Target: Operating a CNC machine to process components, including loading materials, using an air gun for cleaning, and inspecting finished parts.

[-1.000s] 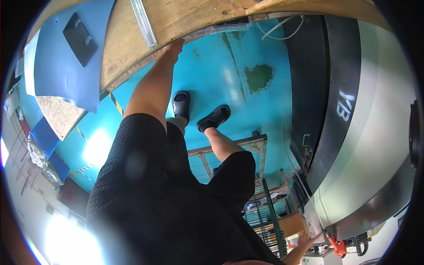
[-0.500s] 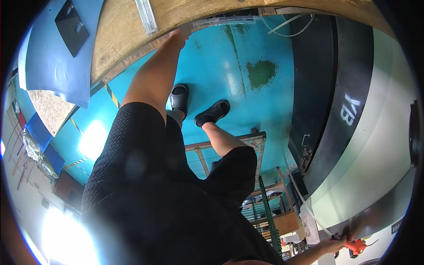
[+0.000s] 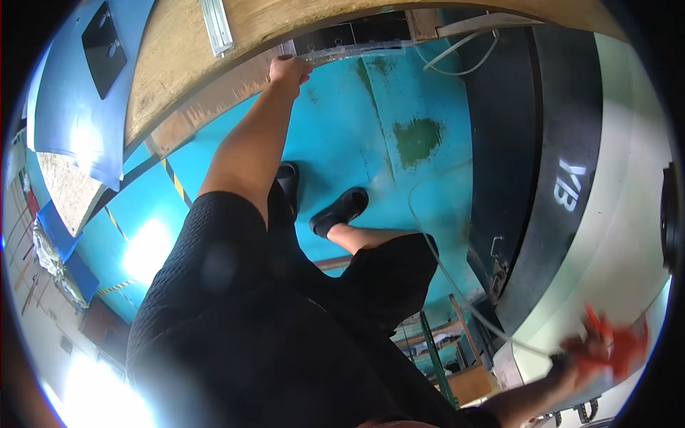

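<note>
Head view looks straight down a standing person in black shorts and black slip-on shoes on a turquoise floor. At the top of the frame the left hand is stretched up to the edge of a wooden surface, its fingers curled over a clear plastic strip that runs along that edge toward the upper middle. A short metal rail lies on the wood above and left of the hand, and a blue sheet with a black square plate on it covers the upper left corner.

At the lower right, the right hand is blurred; it is closed around a red tool, though I cannot make out the grip in detail. A thin pale cable curves from the floor near the right knee down toward that hand. Behind it stands a large rounded machine housing, black and cream, filling the right side. Green shelving shows below, between the legs and the machine.
</note>
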`<action>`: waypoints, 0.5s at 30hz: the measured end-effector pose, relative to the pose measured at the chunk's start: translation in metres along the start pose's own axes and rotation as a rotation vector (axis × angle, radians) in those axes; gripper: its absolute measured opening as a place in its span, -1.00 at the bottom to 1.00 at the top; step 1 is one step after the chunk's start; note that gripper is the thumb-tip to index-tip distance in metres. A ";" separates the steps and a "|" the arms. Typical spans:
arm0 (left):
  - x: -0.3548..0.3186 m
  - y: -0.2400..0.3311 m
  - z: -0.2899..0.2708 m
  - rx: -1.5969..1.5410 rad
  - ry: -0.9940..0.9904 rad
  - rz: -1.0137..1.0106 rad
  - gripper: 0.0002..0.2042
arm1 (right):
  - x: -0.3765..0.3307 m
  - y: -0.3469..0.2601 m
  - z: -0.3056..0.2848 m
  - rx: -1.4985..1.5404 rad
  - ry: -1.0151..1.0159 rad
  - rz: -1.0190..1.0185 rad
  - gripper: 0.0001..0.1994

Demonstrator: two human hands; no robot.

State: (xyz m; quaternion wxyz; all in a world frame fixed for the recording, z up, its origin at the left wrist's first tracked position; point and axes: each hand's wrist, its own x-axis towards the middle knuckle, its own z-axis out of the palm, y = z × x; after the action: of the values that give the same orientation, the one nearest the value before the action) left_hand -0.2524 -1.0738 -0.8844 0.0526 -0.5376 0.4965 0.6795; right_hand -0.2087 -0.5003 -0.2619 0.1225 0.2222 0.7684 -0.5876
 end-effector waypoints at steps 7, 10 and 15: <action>-0.018 0.005 -0.014 -0.108 -0.129 -0.024 -0.80 | 0.147 0.174 0.291 -0.711 -0.528 0.018 -0.70; -0.031 0.010 -0.010 -0.032 -0.100 0.013 -0.73 | 0.160 0.182 0.358 -1.052 -0.630 -0.219 -0.64; -0.038 0.010 -0.010 0.025 -0.119 0.046 -0.68 | 0.155 0.178 0.419 -1.399 -0.743 -0.240 -0.61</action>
State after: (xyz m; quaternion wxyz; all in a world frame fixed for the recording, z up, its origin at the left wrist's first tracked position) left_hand -0.2359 -1.0683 -0.8476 0.0729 -0.4841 0.5130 0.7051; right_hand -0.2885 -0.8337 -0.5997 0.4172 -0.2007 0.8862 -0.0144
